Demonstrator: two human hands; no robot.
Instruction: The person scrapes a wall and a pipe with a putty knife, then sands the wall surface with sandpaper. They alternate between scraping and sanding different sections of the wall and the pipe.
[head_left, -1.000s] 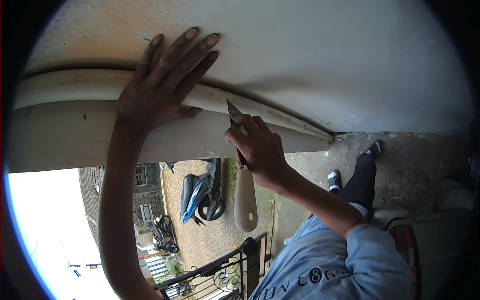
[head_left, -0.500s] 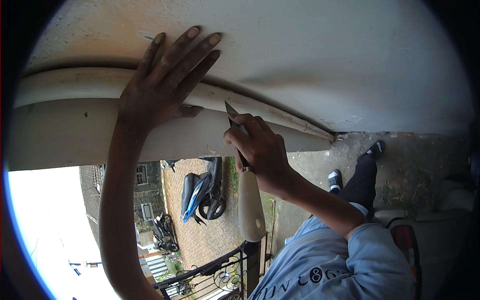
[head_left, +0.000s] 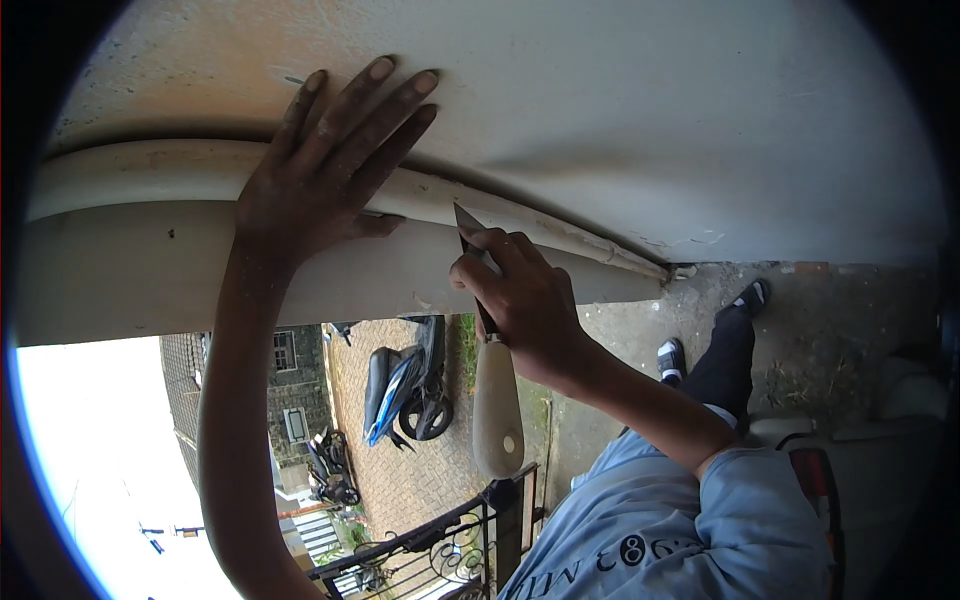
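Observation:
My left hand [head_left: 310, 180] lies spread over a long pale pipe [head_left: 190, 168]. Its fingertips rest on the wall [head_left: 680, 100], and the thumb points toward my other hand. The fingers of my right hand [head_left: 515, 300] are curled around the blade of a putty knife [head_left: 497, 410]. Its dark blade tip overlaps the pipe's edge in this view, while the pale handle, with a hole near its end, sticks out below my hand. Part of the blade is hidden by my fingers.
A flat pale ledge [head_left: 130, 270] runs along the pipe. Beyond it are a blue and black scooter [head_left: 400, 385] on paving and a black metal railing [head_left: 440, 535]. My feet [head_left: 672, 360] stand on a concrete floor [head_left: 625, 340] at the right.
The putty knife has tilted slightly: its handle end has swung a little left and up, its tip slightly right. My left hand stays in nearly the same place.

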